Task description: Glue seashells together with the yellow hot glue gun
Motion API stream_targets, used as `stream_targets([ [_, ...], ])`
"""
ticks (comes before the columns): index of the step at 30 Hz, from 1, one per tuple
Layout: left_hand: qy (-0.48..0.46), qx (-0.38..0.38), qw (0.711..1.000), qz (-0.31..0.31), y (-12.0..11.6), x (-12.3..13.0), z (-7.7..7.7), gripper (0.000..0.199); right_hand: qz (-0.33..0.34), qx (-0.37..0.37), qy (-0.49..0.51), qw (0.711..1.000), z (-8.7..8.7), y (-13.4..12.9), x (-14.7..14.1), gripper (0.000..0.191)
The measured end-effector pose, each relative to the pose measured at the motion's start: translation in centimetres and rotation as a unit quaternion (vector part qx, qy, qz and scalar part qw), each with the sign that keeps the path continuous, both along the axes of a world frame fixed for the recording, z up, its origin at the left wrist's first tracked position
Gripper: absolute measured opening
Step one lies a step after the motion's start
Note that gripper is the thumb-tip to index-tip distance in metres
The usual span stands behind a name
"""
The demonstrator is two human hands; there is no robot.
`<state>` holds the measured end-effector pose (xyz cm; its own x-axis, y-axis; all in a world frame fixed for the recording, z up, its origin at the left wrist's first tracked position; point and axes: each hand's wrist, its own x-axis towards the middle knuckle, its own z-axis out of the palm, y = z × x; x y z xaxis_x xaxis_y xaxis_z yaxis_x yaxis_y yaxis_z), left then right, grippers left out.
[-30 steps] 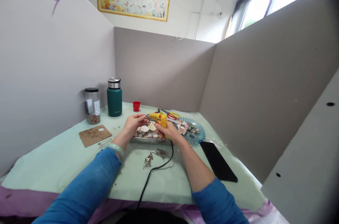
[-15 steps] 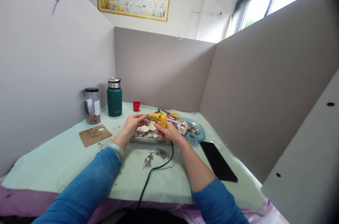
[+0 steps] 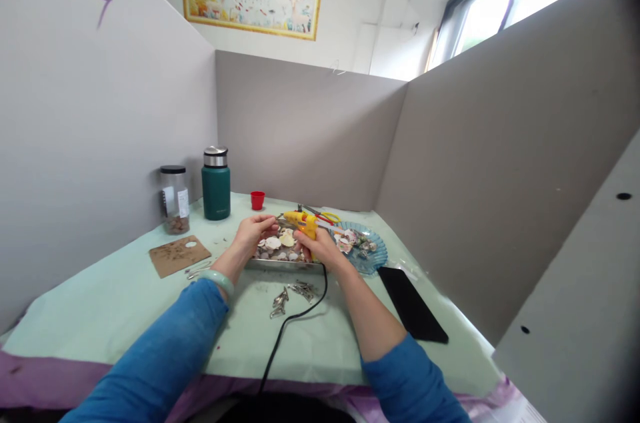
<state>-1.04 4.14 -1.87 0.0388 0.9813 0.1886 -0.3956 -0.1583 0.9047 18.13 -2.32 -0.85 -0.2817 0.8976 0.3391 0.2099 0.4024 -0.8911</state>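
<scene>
My right hand is wrapped round the grip of a yellow hot glue gun, with a pale glue stick coming out of its back end. The gun's nozzle points left toward my left hand. The thumb and fingers of that hand are pinched together on something small near the nozzle tip; I cannot make out what it is. Below both hands lies a metal tray of seashells. From the gun a black cord runs down across the table. Several metal hair clips lie in front of the tray.
On the right are a blue plate of shells and a black flat piece. Scissors lie behind the tray. Farther left stand a red cup, green flask and clear jar, with brown cardboard in front.
The glue gun has shifted slightly right and up, so its nozzle is a bit farther from my left fingertips. My left hand has stayed nearly still.
</scene>
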Motion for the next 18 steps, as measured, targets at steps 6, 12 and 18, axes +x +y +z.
stream_targets([
  [6, 0.011, -0.004, 1.0, 0.008, -0.06, 0.08, 0.04, 0.022, 0.019, -0.005, -0.002, 1.0, -0.67, 0.68, 0.03, 0.04],
  [12, 0.014, -0.002, 1.0, 0.02, -0.11, 0.11, 0.09, 0.025, 0.026, -0.01, -0.008, 1.0, -0.9, 0.89, 0.12, 0.039],
  [18, 0.014, -0.006, 0.999, 0.033, -0.03, 0.05, 0.03, 0.025, 0.033, -0.01, -0.007, 0.999, -0.62, 0.58, 0.03, 0.038],
])
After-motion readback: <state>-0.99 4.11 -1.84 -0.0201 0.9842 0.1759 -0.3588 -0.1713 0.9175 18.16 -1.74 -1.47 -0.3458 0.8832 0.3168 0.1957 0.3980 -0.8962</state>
